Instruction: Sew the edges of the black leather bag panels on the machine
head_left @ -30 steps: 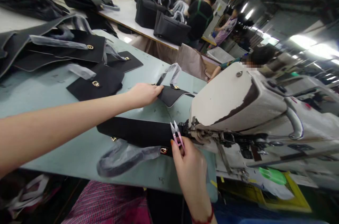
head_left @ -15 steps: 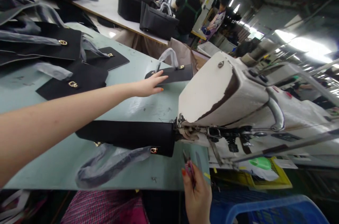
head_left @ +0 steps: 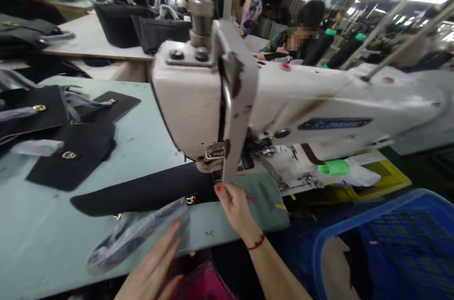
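A black bag panel [head_left: 149, 191] lies on the pale green tabletop, its right end below the sewing machine head [head_left: 187, 96]. Gold fittings join it to a plastic-wrapped handle [head_left: 127, 243] along its near side. My right hand [head_left: 234, 207] is closed at the panel's right end, thumb pressed on the edge, other fingertips partly hidden. Just past that hand, small pink-handled thread snips [head_left: 250, 197] show in part, apparently on the table. My left hand [head_left: 156, 262], blurred, is open with fingers stretched out near the handle, holding nothing.
More black panels [head_left: 71, 153] with wrapped handles lie at the left. A blue basket [head_left: 319, 248] and a yellow crate [head_left: 393, 177] stand at the right. Behind are a table with finished black bags [head_left: 118, 25] and several people.
The view has turned right. My left hand has drawn back from another panel at the far edge. My right hand has moved from holding the snips to the near panel's end.
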Demonstrator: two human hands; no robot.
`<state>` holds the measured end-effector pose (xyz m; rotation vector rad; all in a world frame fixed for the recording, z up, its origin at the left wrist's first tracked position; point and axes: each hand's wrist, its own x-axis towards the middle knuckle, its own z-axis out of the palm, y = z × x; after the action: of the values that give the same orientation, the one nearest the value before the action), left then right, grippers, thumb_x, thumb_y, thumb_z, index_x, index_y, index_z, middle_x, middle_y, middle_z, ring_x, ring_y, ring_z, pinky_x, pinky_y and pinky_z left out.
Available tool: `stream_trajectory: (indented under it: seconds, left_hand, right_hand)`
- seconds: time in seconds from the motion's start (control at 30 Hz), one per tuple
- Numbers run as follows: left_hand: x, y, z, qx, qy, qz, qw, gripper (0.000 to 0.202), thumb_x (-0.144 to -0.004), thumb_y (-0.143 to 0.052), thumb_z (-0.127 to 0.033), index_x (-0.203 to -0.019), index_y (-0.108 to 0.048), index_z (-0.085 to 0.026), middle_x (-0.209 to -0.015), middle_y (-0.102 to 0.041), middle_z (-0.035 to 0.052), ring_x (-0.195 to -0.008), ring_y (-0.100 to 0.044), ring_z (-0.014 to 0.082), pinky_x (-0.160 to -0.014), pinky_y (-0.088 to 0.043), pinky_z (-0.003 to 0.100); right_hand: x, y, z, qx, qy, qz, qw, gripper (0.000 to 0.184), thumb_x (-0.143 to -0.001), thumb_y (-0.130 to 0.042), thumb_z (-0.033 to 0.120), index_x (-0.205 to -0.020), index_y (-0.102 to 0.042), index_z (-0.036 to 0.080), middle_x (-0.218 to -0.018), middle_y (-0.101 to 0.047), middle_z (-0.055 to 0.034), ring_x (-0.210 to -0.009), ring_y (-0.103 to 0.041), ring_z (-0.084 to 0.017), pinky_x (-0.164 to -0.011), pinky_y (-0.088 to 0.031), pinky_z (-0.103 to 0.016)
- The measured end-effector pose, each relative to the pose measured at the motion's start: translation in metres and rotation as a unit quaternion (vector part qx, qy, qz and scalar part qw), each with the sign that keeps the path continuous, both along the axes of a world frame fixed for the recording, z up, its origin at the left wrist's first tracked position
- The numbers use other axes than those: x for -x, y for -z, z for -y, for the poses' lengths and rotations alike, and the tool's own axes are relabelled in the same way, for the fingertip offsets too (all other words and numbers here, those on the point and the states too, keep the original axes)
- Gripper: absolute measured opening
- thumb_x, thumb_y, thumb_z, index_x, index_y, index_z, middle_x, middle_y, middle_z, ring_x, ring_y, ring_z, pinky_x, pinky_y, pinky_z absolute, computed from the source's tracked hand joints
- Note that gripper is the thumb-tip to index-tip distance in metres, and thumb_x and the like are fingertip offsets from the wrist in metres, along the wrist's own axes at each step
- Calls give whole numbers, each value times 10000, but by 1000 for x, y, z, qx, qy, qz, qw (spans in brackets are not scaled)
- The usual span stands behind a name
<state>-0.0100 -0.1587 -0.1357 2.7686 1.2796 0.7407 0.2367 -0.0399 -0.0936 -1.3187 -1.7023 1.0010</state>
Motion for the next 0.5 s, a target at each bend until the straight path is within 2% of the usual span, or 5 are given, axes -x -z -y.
stream_trajectory:
  seconds: [0.07, 0.17, 0.23, 0.33, 0.5]
  left_hand:
    - [2, 20, -21, -25, -102, -4, 994, 880, -845, -579, -347, -1584, -150, -137, -1602, -260, 178, -1404, -405, 384, -1024, -524, 501]
    - [0, 9, -67, -48, -180, 20, 982, 897, -863, -579, -346, -1593, -79, -202, -1656, -40, 154, -1496, -119, 436, -1134, -271, 690]
    - [-2, -13, -93, -68, -175, 8, 982, 849, -852, -613, -349, -1578, -176, -299, -1651, -161, 110, -1503, -111, 424, -1157, -148, 721]
    - [0, -44, -113, -75, -118, -27, 990, 657, -857, -622, -382, -1470, -387, -408, -1508, -488, 61, -1441, -338, 395, -1178, -66, 706]
    - [6, -54, -115, -46, -32, -1, 998, 278, -867, -645, -417, -1121, -643, -304, -1247, -710, 50, -1189, -641, 305, -1186, -217, 610]
  right_hand:
    - [8, -2, -3, 23, -17, -44, 999, 454, -974, -467, 460, -625, -450, 171, -589, -390, 34, -573, -367, -96, -541, -268, -226]
    - [16, 0, -3, 55, -15, -114, 992, 474, -954, -493, 482, -613, -355, 182, -610, -293, 43, -580, -287, -86, -534, -224, -227]
    - [19, 0, 0, 72, -9, -152, 986, 475, -942, -504, 489, -615, -341, 185, -624, -277, 41, -585, -269, -86, -527, -217, -225]
    - [22, -1, 4, 86, -1, -172, 981, 474, -926, -524, 495, -611, -355, 184, -621, -283, 39, -582, -261, -85, -512, -210, -222]
    - [25, -2, 8, 94, 16, -170, 981, 485, -915, -536, 499, -594, -356, 183, -595, -277, 42, -560, -261, -82, -494, -198, -222]
